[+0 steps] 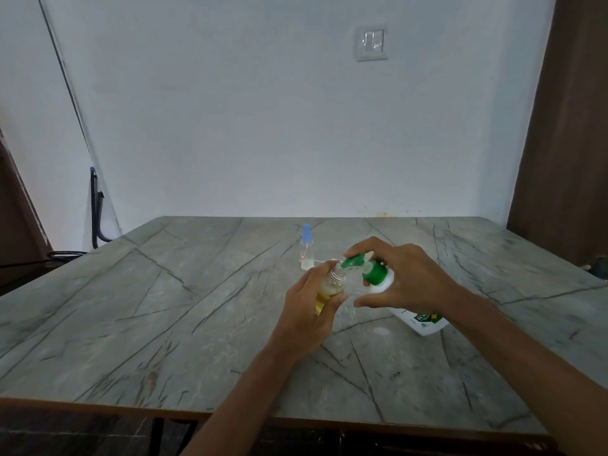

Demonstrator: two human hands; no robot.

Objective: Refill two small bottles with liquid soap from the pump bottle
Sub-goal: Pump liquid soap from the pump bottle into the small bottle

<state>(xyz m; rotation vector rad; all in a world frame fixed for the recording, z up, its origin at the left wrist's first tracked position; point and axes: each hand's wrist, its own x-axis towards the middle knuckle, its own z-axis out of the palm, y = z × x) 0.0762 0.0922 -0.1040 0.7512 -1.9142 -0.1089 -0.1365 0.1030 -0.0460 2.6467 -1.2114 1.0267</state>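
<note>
Left hand [307, 311] is gripping the small bottle [330, 286] above the worktop [164, 307], fingers wrapping its body, open neck tilting toward the green pump head [352, 261]; right hand [404, 278] is arching over the leaning pump bottle [418, 319], fingers curling onto that head; blue-capped second bottle [306, 250] is standing just behind.
</note>
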